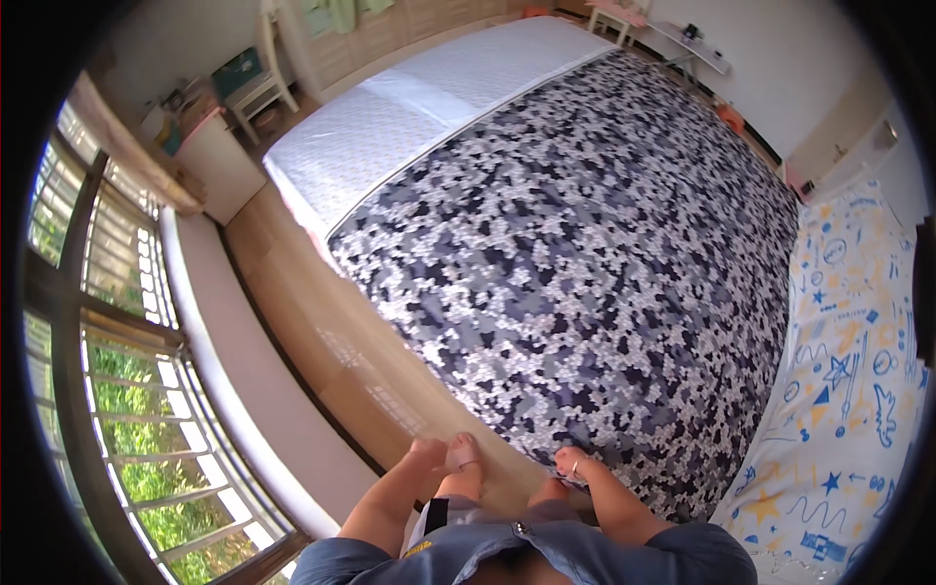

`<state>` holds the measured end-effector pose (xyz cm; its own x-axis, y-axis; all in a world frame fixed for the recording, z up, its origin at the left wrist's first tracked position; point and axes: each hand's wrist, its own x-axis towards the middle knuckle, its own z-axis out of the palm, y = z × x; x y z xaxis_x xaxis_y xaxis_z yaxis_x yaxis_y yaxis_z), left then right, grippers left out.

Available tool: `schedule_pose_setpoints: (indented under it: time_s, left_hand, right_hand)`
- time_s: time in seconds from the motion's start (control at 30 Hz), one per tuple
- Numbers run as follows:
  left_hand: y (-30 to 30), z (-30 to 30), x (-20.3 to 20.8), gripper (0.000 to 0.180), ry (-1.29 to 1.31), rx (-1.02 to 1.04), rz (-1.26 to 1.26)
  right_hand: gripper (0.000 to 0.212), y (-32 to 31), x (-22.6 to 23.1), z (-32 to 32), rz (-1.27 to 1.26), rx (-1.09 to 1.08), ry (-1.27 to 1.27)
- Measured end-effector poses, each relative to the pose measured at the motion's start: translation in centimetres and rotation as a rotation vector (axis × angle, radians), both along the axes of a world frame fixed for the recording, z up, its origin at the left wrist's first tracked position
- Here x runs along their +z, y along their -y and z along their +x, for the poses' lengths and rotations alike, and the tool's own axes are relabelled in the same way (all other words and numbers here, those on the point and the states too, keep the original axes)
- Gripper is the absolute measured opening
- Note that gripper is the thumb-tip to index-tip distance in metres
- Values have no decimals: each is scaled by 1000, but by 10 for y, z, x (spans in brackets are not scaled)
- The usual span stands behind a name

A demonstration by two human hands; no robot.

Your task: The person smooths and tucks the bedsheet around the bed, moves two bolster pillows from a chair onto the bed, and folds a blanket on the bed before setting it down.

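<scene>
A bed sheet (585, 244) with a dark navy, grey and white patchy pattern covers the near and right part of a large bed. At its near edge, my right hand (572, 461) is closed on the sheet's border, a ring or band showing on it. My left hand (426, 450) hangs loosely curled over the floor beside my left foot, apart from the bed, with nothing visible in it. Beyond the sheet lies a pale quilted mattress cover (409, 107), left bare on the far left side of the bed.
A second bed surface with a white, blue and yellow doodle-print cover (829, 390) adjoins on the right. Barred windows (146, 409) and a white sill (244, 341) run along the left. Wooden floor (292, 273) lies between. A chair (258, 83) and cabinet (219, 166) stand at far left.
</scene>
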<state>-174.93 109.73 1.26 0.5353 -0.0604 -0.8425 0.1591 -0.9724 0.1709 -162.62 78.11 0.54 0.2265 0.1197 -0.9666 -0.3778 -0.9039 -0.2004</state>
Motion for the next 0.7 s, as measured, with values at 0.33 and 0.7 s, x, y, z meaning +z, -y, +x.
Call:
schedule_pose_setpoints:
  time_s: [0.33, 0.7]
  left_hand:
    - [-156, -107, 2, 28, -40, 715, 25]
    - [-357, -129, -92, 29, -64, 1427, -702]
  right_hand:
    - [20, -195, 27, 70, 135, 126, 161]
    - [20, -369, -2, 172, -256, -25, 172]
